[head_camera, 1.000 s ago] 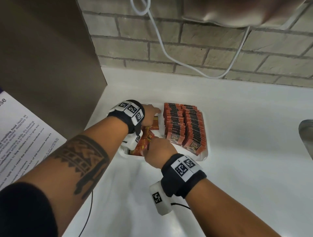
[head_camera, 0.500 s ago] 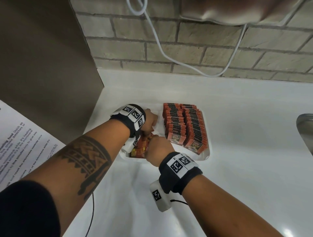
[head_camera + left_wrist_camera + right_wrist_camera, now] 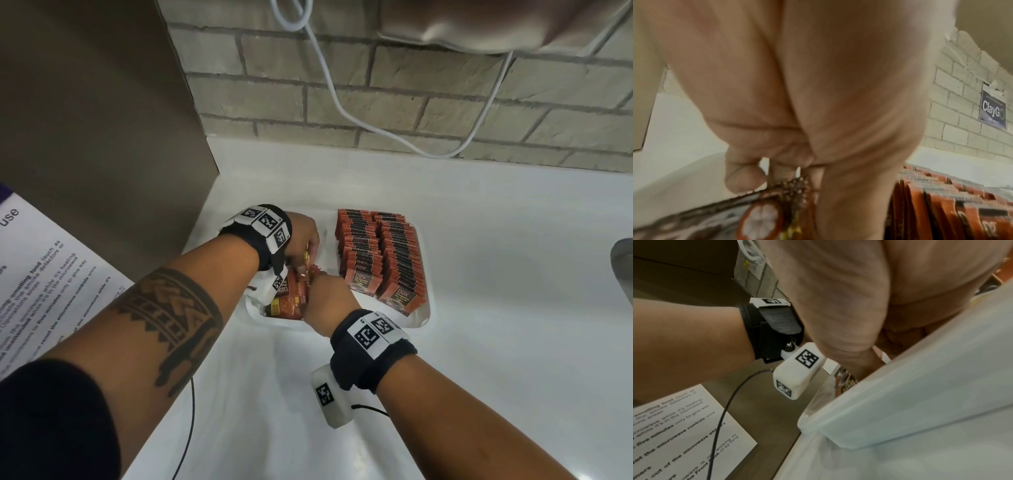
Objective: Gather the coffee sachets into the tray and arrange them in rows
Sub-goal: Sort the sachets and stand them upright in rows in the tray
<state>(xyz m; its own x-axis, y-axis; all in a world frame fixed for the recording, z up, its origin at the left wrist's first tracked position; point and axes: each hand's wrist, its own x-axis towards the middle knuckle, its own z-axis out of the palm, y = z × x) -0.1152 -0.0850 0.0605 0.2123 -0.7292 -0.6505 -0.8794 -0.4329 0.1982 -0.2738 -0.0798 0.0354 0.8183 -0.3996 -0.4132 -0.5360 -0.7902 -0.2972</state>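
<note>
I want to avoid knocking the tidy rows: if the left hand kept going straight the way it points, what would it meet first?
Probably the loose sachets under the left hand, then the tray floor; the arranged rows sit off to its right. Depth is unclear.

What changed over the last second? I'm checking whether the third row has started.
Little: both hands, left hand and right hand, stayed over the loose sachets at the tray's left side, closing slightly together. The two finished rows are unchanged; no third row shows.
</note>
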